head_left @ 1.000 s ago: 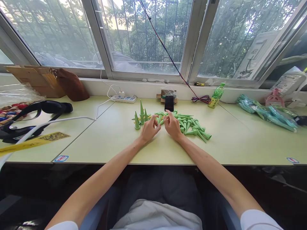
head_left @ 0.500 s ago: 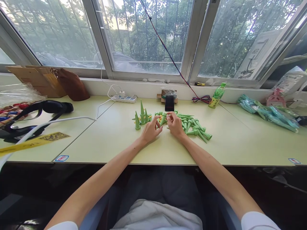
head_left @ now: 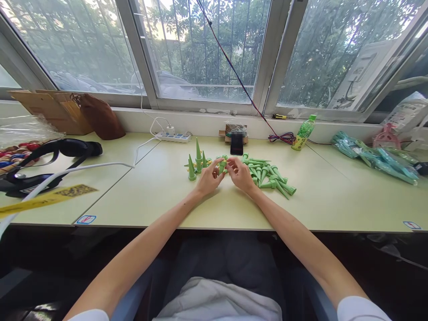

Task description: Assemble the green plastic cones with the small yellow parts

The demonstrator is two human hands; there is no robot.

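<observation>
A green plastic spike with a ribbed cap end is upright between my hands, low over the table. My left hand is closed around it, thumb and index finger on its sides. My right hand is pinched beside it, fingertips near a small yellow bit at the spike; what they hold is too small to make out. To the left, several green spikes stand point up, with small yellow pieces behind them. A heap of green spikes lies to the right of my right hand.
Behind my hands lie a black phone and a small open carton. A green drink bottle stands at the back right by a coiled cable. A power strip, white cord and black headset strap are left.
My left fingers have closed on the green spike, which has shifted slightly left and become more upright. My right hand has moved left with it, its fingertips close to my left hand.
</observation>
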